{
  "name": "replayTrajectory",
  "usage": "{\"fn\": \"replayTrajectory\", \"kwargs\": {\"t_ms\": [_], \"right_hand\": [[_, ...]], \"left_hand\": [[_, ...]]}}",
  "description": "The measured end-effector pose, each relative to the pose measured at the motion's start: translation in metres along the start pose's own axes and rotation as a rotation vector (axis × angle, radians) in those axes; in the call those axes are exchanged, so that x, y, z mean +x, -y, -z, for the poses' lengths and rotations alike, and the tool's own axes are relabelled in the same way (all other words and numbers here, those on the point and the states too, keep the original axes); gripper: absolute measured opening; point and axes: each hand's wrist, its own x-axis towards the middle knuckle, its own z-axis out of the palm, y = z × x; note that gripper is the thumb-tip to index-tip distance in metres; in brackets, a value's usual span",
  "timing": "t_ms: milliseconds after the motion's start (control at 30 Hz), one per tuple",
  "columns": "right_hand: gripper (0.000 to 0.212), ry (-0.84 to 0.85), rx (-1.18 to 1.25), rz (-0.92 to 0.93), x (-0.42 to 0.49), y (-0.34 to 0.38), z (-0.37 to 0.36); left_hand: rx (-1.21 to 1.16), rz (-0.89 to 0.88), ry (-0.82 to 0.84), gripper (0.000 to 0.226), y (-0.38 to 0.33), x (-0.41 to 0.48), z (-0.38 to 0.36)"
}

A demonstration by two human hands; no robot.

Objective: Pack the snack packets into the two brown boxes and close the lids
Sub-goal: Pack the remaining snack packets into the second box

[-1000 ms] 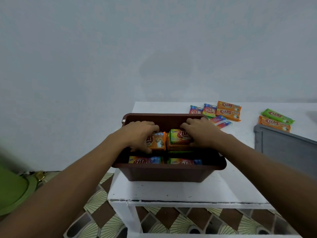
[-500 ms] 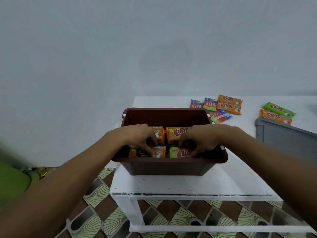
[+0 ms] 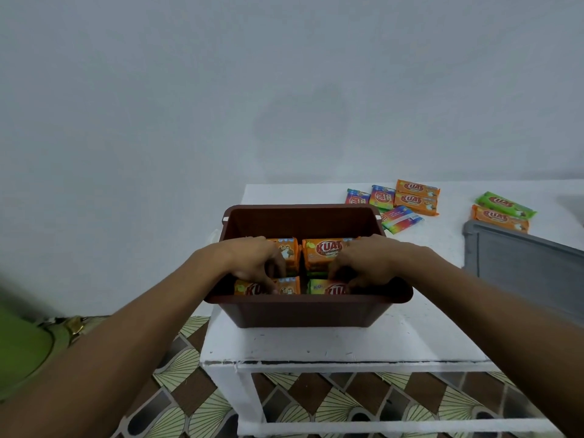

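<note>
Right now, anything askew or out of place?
One multicolour packet behind the brown box's right corner lies skewed, unlike the tidy row of packets beside it. Packets inside the box sit in neat stacks, and no spill is visible.

Grey tray [image 3: 531,270] cut by right edge, green blur [image 3: 19,349] at left, fingers [image 3: 279,265] half hidden among packets [image 3: 319,252]

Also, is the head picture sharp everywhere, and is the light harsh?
Head view: light soft and even, no glare; box and loose packets fairly sharp; green thing at the left edge smeared by blur; wide lens stretches the forearms at the bottom corners.
</note>
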Motion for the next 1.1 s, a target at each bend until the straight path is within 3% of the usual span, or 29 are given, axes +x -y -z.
{"fn": "replayTrajectory", "kwargs": {"t_ms": [267, 367, 533, 667, 800, 1100], "right_hand": [[0.034, -0.076, 0.019, -0.002, -0.003, 0.0, -0.004], [0.027, -0.267, 0.122, -0.025, -0.016, -0.002, -0.004], [0.022, -0.701, 0.408, -0.063, -0.046, -0.034, -0.022], [0.018, -1.006, 0.473, -0.153, -0.072, -0.083, -0.056], [0.021, -0.96, 0.564, -0.362, -0.102, -0.134, -0.088], [0.02, -0.85, 0.624, -0.68, -0.172, -0.271, -0.158]], "left_hand": [[-0.04, -0.027, 0.041, 0.029, 0.003, 0.0, 0.002], [-0.079, -0.034, -0.01, 0.019, 0.001, 0.004, 0.008], [-0.053, -0.098, -0.299, 0.013, -0.026, 0.026, 0.028], [-0.041, -0.158, -0.49, 0.01, -0.063, 0.066, 0.044], [0.016, -0.229, -0.582, 0.01, -0.102, 0.113, 0.06], [0.079, -0.235, -0.409, 0.02, -0.201, 0.27, 0.08]]}}
